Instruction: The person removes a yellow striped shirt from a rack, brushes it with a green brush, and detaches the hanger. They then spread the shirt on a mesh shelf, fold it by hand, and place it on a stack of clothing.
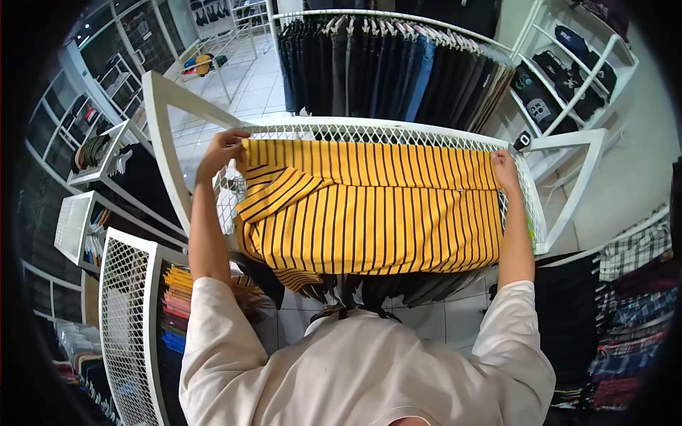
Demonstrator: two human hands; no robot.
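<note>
A yellow shirt with dark stripes (376, 227) lies spread across a white mesh rack top (419, 133), its far side folded over in a long band. A sleeve lies bent back over the cloth at the left. My left hand (226, 150) pinches the far left corner of the shirt. At the far right corner, my right hand (504, 169) is closed on the edge of the fold. The near edge of the shirt hangs slightly over the rack's front, with a bit of striped cloth drooping at the lower left.
Behind the rack, dark trousers and jeans (355, 67) hang in a row from a rail. White shelves with dark caps or bags (568, 82) stand at the right. Folded colourful clothes (186, 298) are stacked at lower left, beside a white mesh panel (128, 312). Plaid shirts (632, 319) hang at right.
</note>
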